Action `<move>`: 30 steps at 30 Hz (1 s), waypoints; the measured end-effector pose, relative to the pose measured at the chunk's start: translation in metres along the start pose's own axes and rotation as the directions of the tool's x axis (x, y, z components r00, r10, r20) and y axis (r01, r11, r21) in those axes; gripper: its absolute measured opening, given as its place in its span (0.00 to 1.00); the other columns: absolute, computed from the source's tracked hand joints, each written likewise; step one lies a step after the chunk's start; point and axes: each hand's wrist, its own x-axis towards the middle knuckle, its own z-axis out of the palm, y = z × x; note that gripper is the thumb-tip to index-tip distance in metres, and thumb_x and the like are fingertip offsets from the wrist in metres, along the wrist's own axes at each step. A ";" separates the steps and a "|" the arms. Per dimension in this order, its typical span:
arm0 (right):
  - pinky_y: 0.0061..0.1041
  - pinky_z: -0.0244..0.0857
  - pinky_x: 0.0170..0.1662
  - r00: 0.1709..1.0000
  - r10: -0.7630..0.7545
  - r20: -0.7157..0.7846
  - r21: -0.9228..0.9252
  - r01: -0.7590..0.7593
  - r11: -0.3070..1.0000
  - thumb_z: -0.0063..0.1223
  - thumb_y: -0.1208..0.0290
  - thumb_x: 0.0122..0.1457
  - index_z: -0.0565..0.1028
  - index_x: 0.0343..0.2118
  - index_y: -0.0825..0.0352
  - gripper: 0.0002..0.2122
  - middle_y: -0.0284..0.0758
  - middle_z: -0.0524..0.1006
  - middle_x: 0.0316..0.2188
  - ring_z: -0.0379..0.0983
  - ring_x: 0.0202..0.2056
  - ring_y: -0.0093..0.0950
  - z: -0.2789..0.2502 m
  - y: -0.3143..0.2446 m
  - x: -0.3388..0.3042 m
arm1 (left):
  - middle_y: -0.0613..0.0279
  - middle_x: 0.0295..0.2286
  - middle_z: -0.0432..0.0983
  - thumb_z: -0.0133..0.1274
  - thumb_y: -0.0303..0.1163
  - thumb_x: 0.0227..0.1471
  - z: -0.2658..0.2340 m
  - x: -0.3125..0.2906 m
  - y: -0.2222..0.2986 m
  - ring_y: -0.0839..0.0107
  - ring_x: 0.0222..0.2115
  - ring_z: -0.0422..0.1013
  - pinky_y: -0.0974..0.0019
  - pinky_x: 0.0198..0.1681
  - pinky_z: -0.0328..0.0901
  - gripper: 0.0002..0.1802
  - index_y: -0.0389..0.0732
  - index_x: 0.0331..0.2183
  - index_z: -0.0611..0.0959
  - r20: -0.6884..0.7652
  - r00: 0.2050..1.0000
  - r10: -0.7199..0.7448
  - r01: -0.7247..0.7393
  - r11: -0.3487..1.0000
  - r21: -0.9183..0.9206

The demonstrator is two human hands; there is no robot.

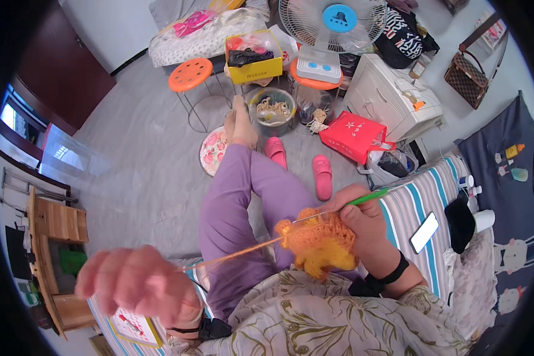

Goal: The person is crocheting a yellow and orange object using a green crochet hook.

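My right hand (365,222) is closed around an orange and yellow crochet piece (320,237) above my lap. It also grips a crochet hook with a green handle (368,197), whose thin metal shaft (308,218) lies across the top of the piece. From the piece's left end a strand of orange yarn (237,253) runs taut to my left hand (139,279). That hand is raised at the lower left, smeared by motion, with its fingers curled and the yarn held at it. How the fingers grip the strand is hidden.
A striped bed (400,207) bears a phone (424,232) at my right. Pink slippers (322,178), a bucket (272,121) and a red bag (353,136) stand ahead. Beyond are orange stools (191,73), a yellow box (255,71) and a fan (305,26).
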 end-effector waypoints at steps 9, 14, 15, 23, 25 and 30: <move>0.23 0.64 0.45 0.980 -0.196 0.030 -0.022 0.196 0.980 0.48 0.75 0.59 0.73 0.38 0.70 0.07 0.37 0.75 0.36 0.71 0.39 0.23 0.002 -0.006 -0.005 | 0.53 0.45 0.70 0.56 0.50 0.45 -0.038 0.002 -0.007 0.51 0.56 0.55 0.43 0.60 0.39 0.18 0.44 0.29 0.81 -0.182 0.887 -0.424 -0.017 -0.423 0.906; 0.23 0.65 0.45 0.986 -0.165 0.007 -0.037 0.165 0.986 0.49 0.77 0.58 0.74 0.37 0.71 0.06 0.38 0.76 0.36 0.72 0.39 0.24 0.002 -0.003 -0.002 | 0.42 0.52 0.63 0.60 0.45 0.42 -0.040 -0.036 -0.030 0.49 0.57 0.53 0.45 0.61 0.36 0.17 0.41 0.28 0.84 -0.396 0.807 -0.438 0.590 0.568 0.574; 0.23 0.65 0.45 0.986 -0.164 0.010 -0.031 0.165 0.986 0.49 0.77 0.58 0.74 0.37 0.71 0.06 0.38 0.76 0.36 0.72 0.39 0.24 0.006 0.001 -0.001 | 0.40 0.53 0.60 0.60 0.36 0.43 -0.039 -0.037 -0.041 0.49 0.58 0.53 0.46 0.61 0.40 0.24 0.44 0.46 0.78 -0.448 0.804 -0.390 0.584 0.660 0.474; 0.26 0.65 0.39 0.922 -0.376 0.093 -0.419 0.379 0.825 0.50 0.73 0.58 0.74 0.35 0.69 0.06 0.37 0.76 0.34 0.73 0.32 0.28 0.010 0.013 0.001 | 0.56 0.38 0.74 0.51 0.13 0.47 -0.049 -0.041 -0.087 0.75 0.40 0.70 0.72 0.45 0.65 0.54 0.49 0.62 0.35 -0.649 0.689 -0.323 0.709 0.486 0.511; 0.26 0.64 0.39 0.915 -0.388 0.114 -0.443 0.396 0.804 0.50 0.74 0.57 0.74 0.36 0.69 0.06 0.37 0.76 0.34 0.72 0.32 0.28 0.007 0.016 0.002 | 0.57 0.36 0.74 0.52 0.13 0.47 -0.051 -0.039 -0.086 0.75 0.39 0.71 0.72 0.45 0.65 0.54 0.48 0.62 0.35 -0.653 0.695 -0.301 0.702 0.482 0.524; 0.26 0.64 0.37 0.907 -0.408 0.107 -0.463 0.408 0.787 0.49 0.79 0.54 0.75 0.38 0.72 0.09 0.39 0.77 0.33 0.72 0.33 0.29 -0.001 0.023 0.008 | 0.59 0.33 0.76 0.52 0.14 0.48 -0.054 -0.041 -0.080 0.75 0.37 0.72 0.72 0.43 0.66 0.53 0.47 0.62 0.35 -0.657 0.704 -0.269 0.698 0.430 0.572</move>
